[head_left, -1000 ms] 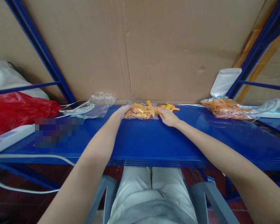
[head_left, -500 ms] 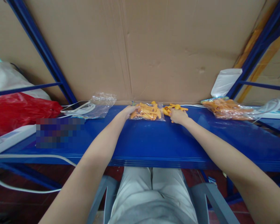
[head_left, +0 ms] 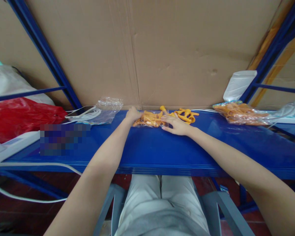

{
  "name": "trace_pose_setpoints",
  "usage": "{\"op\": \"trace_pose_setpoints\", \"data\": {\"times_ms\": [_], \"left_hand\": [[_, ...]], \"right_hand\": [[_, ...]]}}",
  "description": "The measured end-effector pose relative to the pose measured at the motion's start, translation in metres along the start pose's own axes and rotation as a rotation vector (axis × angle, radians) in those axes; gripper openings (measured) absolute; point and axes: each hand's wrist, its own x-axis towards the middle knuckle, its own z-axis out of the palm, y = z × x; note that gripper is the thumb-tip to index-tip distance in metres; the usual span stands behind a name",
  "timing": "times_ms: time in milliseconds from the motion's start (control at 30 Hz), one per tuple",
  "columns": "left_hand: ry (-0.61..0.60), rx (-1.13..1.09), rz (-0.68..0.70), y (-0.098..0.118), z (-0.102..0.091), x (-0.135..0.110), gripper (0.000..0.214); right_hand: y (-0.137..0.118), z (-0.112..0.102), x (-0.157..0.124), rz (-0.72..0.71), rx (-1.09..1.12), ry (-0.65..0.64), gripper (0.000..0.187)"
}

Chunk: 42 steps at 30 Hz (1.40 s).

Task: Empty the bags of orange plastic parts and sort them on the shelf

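- Clear bag of orange pieces (head_left: 149,118) lies flat on the blue tabletop (head_left: 157,147), near its far edge, between the two hands; pieces inside rest mostly on their sides, which presumably keeps them from rolling.
- Left hand (head_left: 133,113) at the bag's left end, touching it. Fingertips hidden; cannot tell whether they pinch the film or just press. Placement looks like an anchor against sliding.
- Right hand (head_left: 178,126) palm down, fingers parted, not clenched, tips over the bag's right end. Spread fingers likely bear on the contents rather than grip them.
- Loose orange pieces (head_left: 186,114) heaped just beyond the right hand, beside the bag; within easy reach there, I judge.
- Second bag of orange pieces (head_left: 239,112) well off to the right; crumpled clear plastic bag (head_left: 108,109) left of the left hand. Both sit outside the hands' span, perhaps for elbow room.
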Motion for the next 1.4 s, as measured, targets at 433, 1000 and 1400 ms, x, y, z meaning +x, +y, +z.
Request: {"op": "trace_pose_setpoints", "data": {"times_ms": [433, 1000, 1400], "left_hand": [[-0.212, 0.513, 0.699, 0.033, 0.036, -0.029, 0.041], [-0.271, 0.606, 0.549, 0.043, 0.032, -0.039, 0.048], [-0.264, 0.629, 0.585, 0.042, 0.036, -0.037, 0.047]], "right_hand": [[-0.016, -0.018, -0.001, -0.007, -0.103, 0.015, 0.019], [-0.04, -0.034, 0.008, 0.542, -0.351, 0.045, 0.03], [-0.039, -0.046, 0.01, 0.752, -0.219, 0.024, 0.036]]}}
